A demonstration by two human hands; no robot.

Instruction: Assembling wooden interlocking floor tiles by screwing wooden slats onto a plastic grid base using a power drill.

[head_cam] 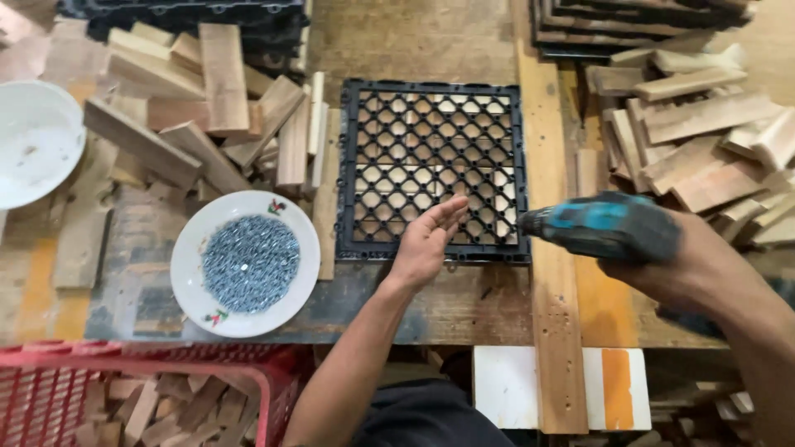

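Black plastic lattice tile (pixel 432 170) lies flat mid-tabletop (pixel 464 306), wood slats showing through. Left hand (pixel 427 240), grip loose and empty, fingers on the tile's 6 o'clock edge. Right hand (pixel 662 257) wraps a teal drill (pixel 600 225) at 3 o'clock. Plate (pixel 245 263) of screws (pixel 250 263) at 8 o'clock; red basket (pixel 141 389) holds wood offcuts.

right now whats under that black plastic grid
Pale wooden slats show through the openings of the black plastic grid, lying beneath it. The left hand covers part of its lower edge.
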